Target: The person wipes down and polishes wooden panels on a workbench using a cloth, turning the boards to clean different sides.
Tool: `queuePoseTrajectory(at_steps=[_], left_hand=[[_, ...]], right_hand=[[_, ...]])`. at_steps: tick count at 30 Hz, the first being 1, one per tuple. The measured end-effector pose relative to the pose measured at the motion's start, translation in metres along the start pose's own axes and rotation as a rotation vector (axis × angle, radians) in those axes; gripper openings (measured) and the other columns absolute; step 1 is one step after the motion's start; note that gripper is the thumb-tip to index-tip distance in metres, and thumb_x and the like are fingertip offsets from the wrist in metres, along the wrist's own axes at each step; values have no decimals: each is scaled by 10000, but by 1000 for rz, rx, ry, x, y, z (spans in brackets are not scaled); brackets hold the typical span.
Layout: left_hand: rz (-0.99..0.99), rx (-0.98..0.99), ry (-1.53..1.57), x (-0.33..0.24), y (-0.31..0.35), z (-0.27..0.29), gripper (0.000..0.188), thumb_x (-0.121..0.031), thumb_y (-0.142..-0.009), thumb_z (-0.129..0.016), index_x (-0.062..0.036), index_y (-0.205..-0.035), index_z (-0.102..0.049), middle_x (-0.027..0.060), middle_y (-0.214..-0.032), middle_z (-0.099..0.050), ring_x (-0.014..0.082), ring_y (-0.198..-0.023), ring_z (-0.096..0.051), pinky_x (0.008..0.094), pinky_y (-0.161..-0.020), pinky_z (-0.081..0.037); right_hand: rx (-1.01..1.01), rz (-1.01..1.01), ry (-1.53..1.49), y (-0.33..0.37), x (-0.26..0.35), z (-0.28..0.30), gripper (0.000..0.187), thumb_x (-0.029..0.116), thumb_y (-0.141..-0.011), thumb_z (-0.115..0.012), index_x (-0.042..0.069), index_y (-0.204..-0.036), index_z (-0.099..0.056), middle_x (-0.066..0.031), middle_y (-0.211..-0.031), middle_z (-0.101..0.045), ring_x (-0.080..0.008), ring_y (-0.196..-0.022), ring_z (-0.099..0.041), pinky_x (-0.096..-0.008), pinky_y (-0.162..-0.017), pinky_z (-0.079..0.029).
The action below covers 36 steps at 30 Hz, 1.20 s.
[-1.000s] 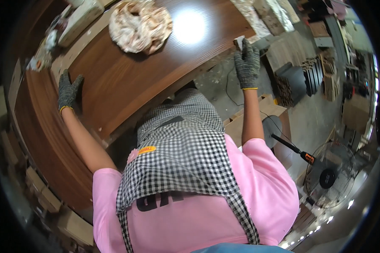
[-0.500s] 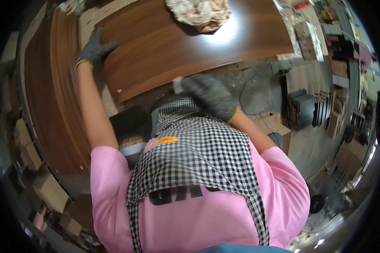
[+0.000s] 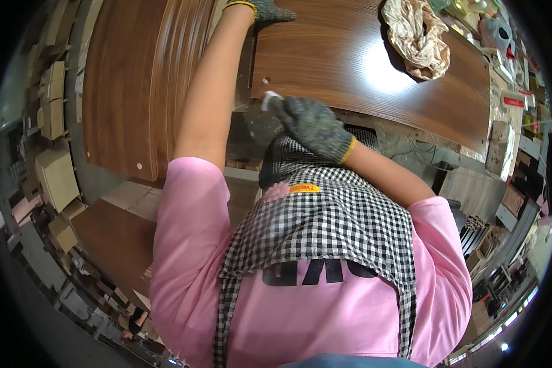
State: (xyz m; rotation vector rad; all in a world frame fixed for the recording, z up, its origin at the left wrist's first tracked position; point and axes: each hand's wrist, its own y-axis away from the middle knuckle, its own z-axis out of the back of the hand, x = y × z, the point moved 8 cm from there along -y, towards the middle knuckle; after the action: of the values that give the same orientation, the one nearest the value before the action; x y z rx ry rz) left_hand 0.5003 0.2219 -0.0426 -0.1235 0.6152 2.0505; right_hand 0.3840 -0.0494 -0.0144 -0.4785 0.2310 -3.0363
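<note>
A brown wood-grain panel lies before me, with a pale round spot near its near left corner. My left hand, in a grey knitted glove with a yellow cuff, is at the panel's left edge. Its thumb stretches out over the surface, and the top of the picture cuts off the other fingers. My right hand, gloved alike, is closed on a small white piece just off the panel's near edge. What the white piece is made of cannot be made out. A crumpled cream cloth rests on the panel's far right part.
More brown panels with grooved edges lie to the left. Cartons and stacked boards stand farther left. On the right are a bench edge, a red and white object, and bags. Dark stacked pieces sit lower right.
My view has swung left, so the panel and cloth appear farther right. My right hand, with the white piece, has moved to the panel's near left corner. The left hand stays at the left edge.
</note>
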Motion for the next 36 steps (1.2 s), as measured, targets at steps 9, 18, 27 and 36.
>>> queuePoseTrajectory(at_steps=[9, 18, 27, 36], left_hand=[[30, 15, -11, 11, 5, 1, 1241, -644, -697, -811, 27, -1568, -235, 277, -1607, -301, 385, -1471, -361, 396, -1206, -335], [-28, -44, -46, -4, -1, 1, 1229, -680, -716, -776, -13, -1589, -225, 248, -1618, -302, 369, -1480, -351, 400, -1212, -326], [244, -491, 130, 94, 95, -13, 734, -539, -968, -571, 30, -1427, -508, 260, -1514, -458, 387, -1416, -423, 454, -1189, -323], [110, -754, -26, -18, 66, -30, 737, -528, -959, -598, 58, -1396, -513, 325, -1462, -468, 496, -1380, -394, 559, -1185, -283]], right_hand=[[248, 197, -328, -34, 50, -13, 457, 268, -970, -585, 103, -1393, -537, -200, -1217, -605, -338, -1097, -635, -457, -924, -541], [236, 286, -355, -52, 62, -32, 469, 76, -923, -570, 25, -1384, -502, -207, -1165, -599, -375, -990, -653, -458, -816, -558], [-133, -376, -874, 40, -94, 75, 464, 120, -884, -714, 69, -1333, -609, -162, -1158, -629, -298, -1007, -654, -392, -870, -576], [-458, -846, -1097, 73, -211, 128, 454, 205, -969, -664, 28, -1381, -596, -99, -1317, -640, -208, -1199, -596, -350, -1023, -475]])
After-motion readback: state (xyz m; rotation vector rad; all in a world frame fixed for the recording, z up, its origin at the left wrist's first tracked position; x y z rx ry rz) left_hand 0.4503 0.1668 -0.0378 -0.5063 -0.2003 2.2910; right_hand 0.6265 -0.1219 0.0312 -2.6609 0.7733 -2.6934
